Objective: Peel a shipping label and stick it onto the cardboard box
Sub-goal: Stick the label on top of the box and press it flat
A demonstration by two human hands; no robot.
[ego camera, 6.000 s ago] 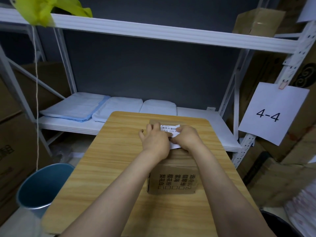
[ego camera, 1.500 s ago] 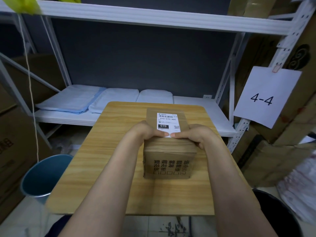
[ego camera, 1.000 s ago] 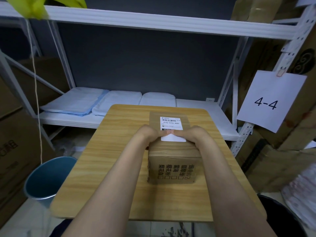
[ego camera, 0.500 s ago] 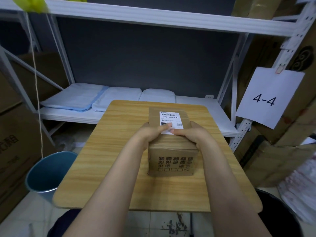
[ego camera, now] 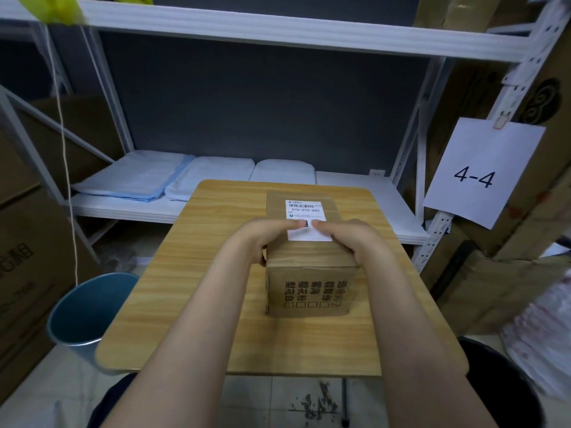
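Two hands on cardboard box, box upright on wooden table. Shipping label flat on box top, barcode end far from person. Left hand curled over box's left top edge, thumb tip pressing label. Right hand curled over right top edge, thumb likewise on label. Thumb tips nearly touching mid-label. Blue bin on floor left of table.

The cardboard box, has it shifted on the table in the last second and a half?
No. The cardboard box sits at the same spot on the table.
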